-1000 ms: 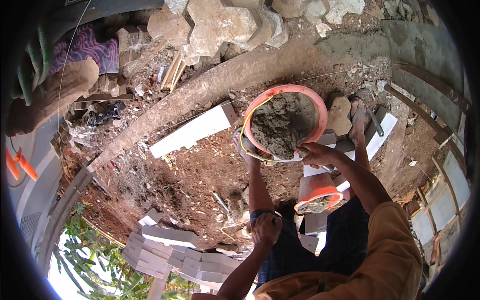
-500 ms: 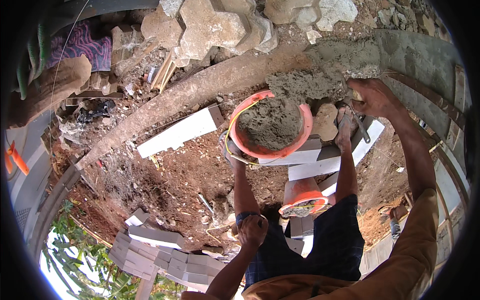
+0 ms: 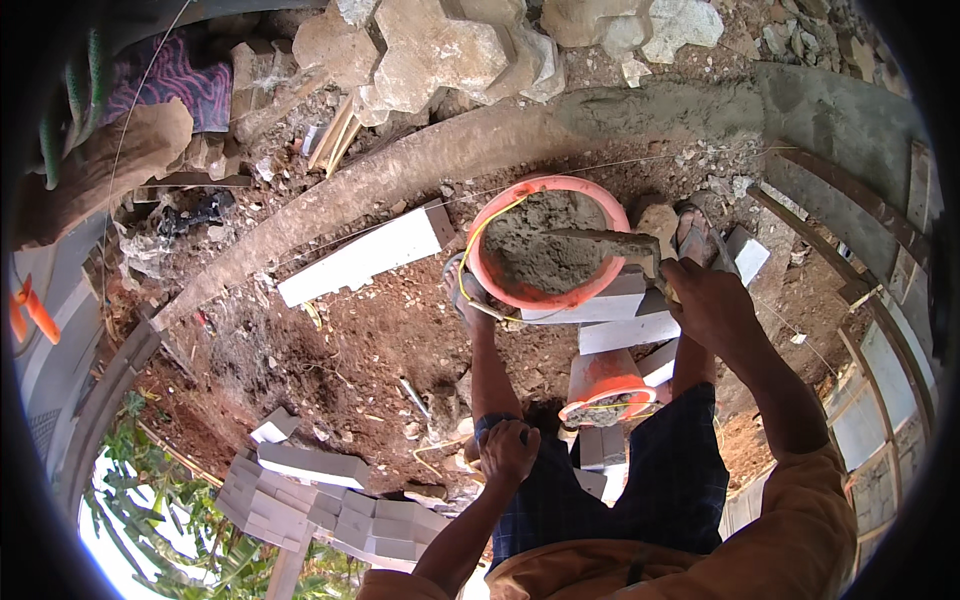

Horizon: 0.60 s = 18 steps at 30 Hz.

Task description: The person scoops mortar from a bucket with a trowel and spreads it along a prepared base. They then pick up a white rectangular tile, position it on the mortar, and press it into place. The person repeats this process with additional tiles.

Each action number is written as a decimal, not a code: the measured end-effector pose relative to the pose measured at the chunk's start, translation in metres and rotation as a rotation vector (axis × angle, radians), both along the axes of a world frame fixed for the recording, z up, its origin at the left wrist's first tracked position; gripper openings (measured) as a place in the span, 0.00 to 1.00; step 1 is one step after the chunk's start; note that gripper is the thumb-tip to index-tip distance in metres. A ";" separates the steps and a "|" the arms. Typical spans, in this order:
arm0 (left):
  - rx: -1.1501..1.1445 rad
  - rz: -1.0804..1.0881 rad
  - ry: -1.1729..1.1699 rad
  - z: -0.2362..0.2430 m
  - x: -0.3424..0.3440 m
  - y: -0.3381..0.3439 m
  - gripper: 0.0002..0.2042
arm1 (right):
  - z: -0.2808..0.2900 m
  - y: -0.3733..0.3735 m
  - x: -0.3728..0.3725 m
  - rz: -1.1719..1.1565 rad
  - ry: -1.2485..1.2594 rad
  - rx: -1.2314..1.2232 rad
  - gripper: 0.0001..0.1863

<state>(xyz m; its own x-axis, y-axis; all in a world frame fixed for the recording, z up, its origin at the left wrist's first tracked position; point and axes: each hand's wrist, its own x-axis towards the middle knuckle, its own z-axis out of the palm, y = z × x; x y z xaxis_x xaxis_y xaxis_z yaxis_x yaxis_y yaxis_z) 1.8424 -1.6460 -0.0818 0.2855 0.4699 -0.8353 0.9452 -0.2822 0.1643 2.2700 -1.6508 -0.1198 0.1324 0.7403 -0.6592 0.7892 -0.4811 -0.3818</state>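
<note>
My right hand [image 3: 712, 305] is closed round the handle of a trowel [image 3: 605, 238]. Its blade lies over the grey wet mortar [image 3: 530, 265] in an orange-red bucket [image 3: 476, 262] between my feet, touching or just above it. A yellow handle runs along the bucket's left side. My left hand [image 3: 507, 450] rests over my left knee with nothing seen in it, its fingers loosely bent and partly hidden. Beyond the bucket a long concrete beam [image 3: 400, 180] curves across, with grey mortar [image 3: 660, 110] covering its right part.
A second orange bucket [image 3: 600, 378] with mortar stands between my legs. White blocks lie beside the large bucket, with one long block [image 3: 370, 255] to its left. Several blocks [image 3: 310, 500] are stacked at lower left. Paving stones [image 3: 440, 55] lie beyond the beam. A taut string crosses above.
My right hand has moved down and left, bringing the trowel from the beam's side to over the bucket. The mortar mass between bucket and beam is gone from there. My left hand stays on the knee.
</note>
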 end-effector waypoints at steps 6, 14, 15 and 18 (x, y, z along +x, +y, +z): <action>0.056 0.005 -0.135 0.009 0.002 0.017 0.11 | -0.203 0.042 -0.120 -0.169 -0.072 0.114 0.08; -0.116 0.150 0.104 0.025 0.008 0.044 0.13 | -0.092 -0.035 -0.127 -0.020 -0.195 0.112 0.18; -0.111 0.154 0.079 0.026 0.007 0.046 0.13 | -0.093 -0.040 -0.117 -0.059 -0.270 0.109 0.19; -0.107 0.181 0.035 0.026 0.009 0.052 0.12 | -0.113 -0.013 -0.116 -0.167 -0.155 -0.076 0.17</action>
